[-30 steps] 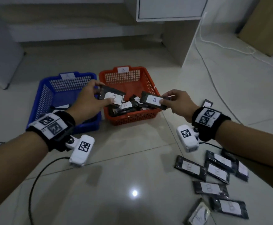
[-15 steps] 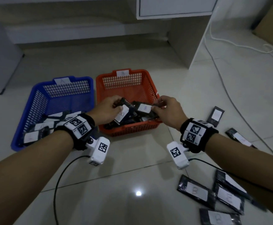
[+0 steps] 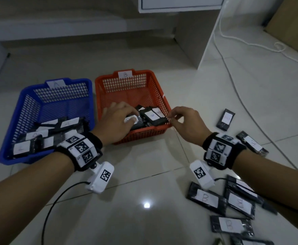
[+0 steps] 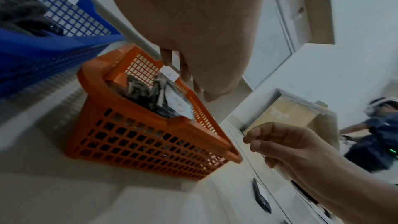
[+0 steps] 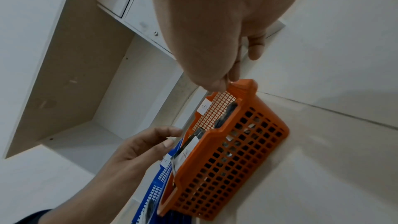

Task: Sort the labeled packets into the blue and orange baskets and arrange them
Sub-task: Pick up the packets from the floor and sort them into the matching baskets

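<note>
The orange basket (image 3: 159, 89), tagged B, holds a heap of black packets with white labels. My left hand (image 3: 125, 112) reaches into it with straight fingers, and its thumb rests on the label of one packet (image 3: 131, 119). A B packet (image 3: 152, 116) lies free on the heap. My right hand (image 3: 174, 117) hovers at the basket's right rim, fingers curled with thumb against forefinger, holding nothing. The blue basket (image 3: 29, 106), tagged A, holds several packets (image 3: 38, 138). The left wrist view shows the right hand (image 4: 251, 140) just clear of the orange basket (image 4: 133, 125).
Loose packets lie on the floor tiles at the right: one (image 3: 226, 119) near the orange basket, one (image 3: 252, 144) beyond my right wrist, several B ones (image 3: 205, 198) under my right forearm. A white cable (image 3: 233, 38) and a cardboard box (image 3: 293, 23) lie further right. A white cabinet (image 3: 180, 4) stands behind.
Both hands came down into the orange basket with their packets. The right hand let go of its B packet and drew back to the rim. The left hand laid its packet on the heap.
</note>
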